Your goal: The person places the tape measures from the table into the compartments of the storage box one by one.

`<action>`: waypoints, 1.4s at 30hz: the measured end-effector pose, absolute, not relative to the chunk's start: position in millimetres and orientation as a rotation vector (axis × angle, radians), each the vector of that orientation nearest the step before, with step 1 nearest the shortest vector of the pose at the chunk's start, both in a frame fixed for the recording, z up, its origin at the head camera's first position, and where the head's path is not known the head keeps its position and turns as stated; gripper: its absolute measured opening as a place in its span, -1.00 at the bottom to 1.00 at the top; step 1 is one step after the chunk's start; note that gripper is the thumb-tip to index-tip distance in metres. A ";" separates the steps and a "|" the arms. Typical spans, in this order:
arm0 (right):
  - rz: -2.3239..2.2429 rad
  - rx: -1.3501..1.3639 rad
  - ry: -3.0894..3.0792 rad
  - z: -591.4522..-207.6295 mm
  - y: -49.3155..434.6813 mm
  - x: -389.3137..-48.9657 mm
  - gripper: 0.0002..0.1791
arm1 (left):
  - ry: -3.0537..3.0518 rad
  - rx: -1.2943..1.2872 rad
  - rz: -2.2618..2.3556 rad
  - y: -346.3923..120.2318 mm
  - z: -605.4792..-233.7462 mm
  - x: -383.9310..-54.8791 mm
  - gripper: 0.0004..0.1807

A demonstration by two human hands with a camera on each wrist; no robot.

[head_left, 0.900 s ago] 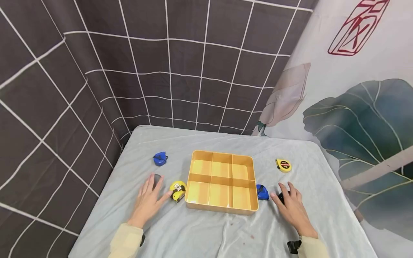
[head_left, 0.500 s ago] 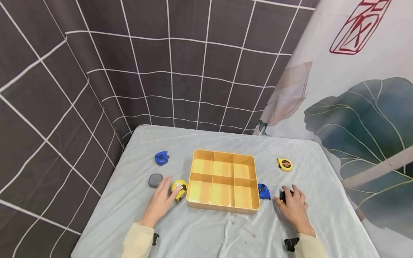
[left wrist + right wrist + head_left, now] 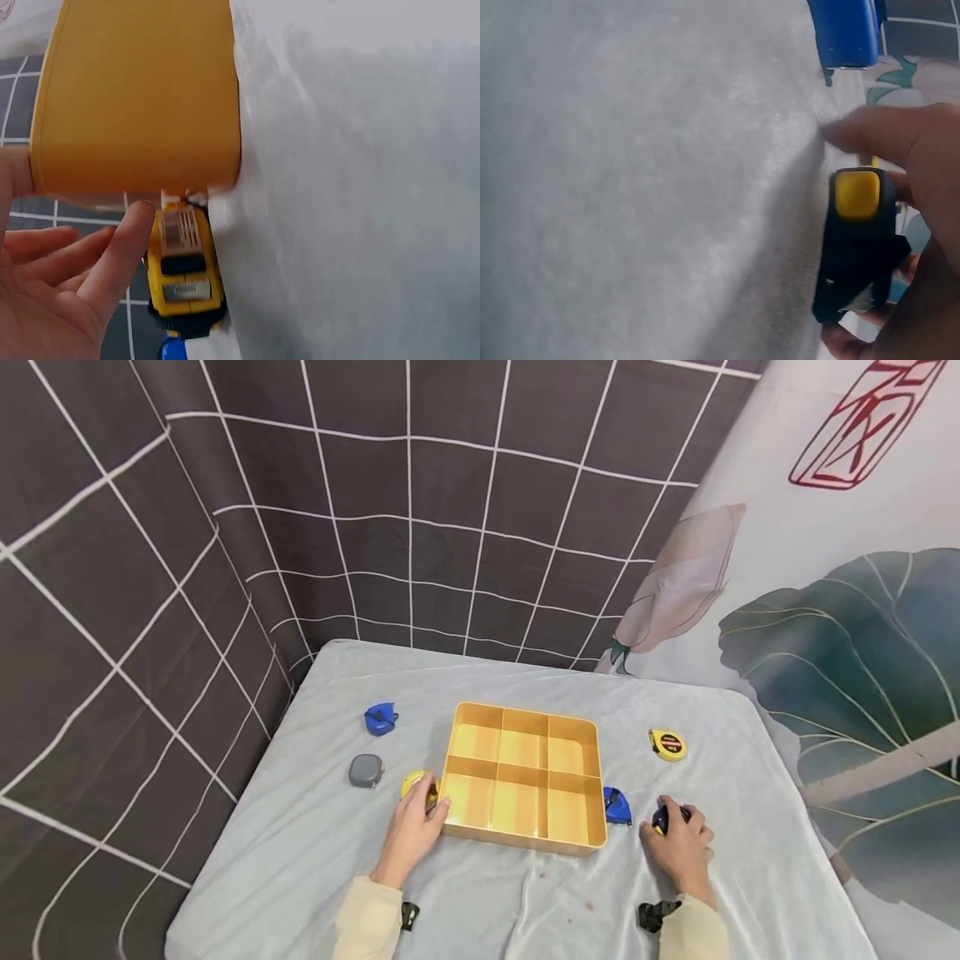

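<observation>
My left hand (image 3: 411, 831) reaches over a yellow tape measure (image 3: 414, 782) beside the left wall of a yellow compartment box (image 3: 517, 839). In the left wrist view, the fingers (image 3: 124, 255) are spread, one close to the tape measure (image 3: 181, 262); the thumb is partly hidden at the box (image 3: 142, 97). On the right, my right hand (image 3: 681, 847) surrounds a black tape measure (image 3: 673, 817) with a yellow button. The right wrist view shows bent fingers along the far side of this tape measure (image 3: 855, 247), while the thumb stands apart from it.
A blue tape measure (image 3: 617, 806) lies against the box's right wall, and a yellow one (image 3: 667, 744) lies farther back. At left are another blue one (image 3: 381, 718) and a grey one (image 3: 366, 771). A pale cloth (image 3: 480, 902) covers the table.
My left hand has moved right, from over the grey tape measure to the yellow one beside the box. My right hand has drawn in slightly around the black tape measure, which stays in place.
</observation>
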State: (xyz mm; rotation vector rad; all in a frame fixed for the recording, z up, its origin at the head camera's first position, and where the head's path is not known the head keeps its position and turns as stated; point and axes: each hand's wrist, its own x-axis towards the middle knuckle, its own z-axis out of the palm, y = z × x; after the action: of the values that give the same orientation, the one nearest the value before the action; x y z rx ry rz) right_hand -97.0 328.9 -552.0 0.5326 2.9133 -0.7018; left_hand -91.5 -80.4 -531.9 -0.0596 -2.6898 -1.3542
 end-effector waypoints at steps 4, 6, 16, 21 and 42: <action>-0.722 0.553 2.963 -554.1 334.4 -97.8 -0.38 | -2.611 -0.128 -1.322 -69.5 -533.6 -93.2 -0.56; -0.740 0.567 2.974 -554.9 335.7 -99.3 -0.39 | -2.579 -0.148 -1.281 -65.5 -535.7 -94.3 -0.58; -0.836 0.607 3.032 -560.2 331.6 -97.6 -0.36 | -2.524 -0.213 -1.175 -63.5 -538.7 -97.9 -0.57; -0.930 0.627 3.029 -560.3 321.1 -97.0 -0.34 | -2.524 -0.208 -1.149 -67.0 -539.4 -97.4 -0.56; -1.123 0.408 3.104 -517.8 273.5 -88.4 -0.29 | -2.511 -0.218 -1.158 -63.1 -541.9 -93.8 -0.55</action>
State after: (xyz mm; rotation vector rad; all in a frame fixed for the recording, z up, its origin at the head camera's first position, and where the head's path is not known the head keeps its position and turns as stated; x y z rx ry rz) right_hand -88.4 273.5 -517.8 0.4081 3.1044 -1.1228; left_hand -93.8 -63.1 -541.9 -0.2178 -2.5112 -1.1583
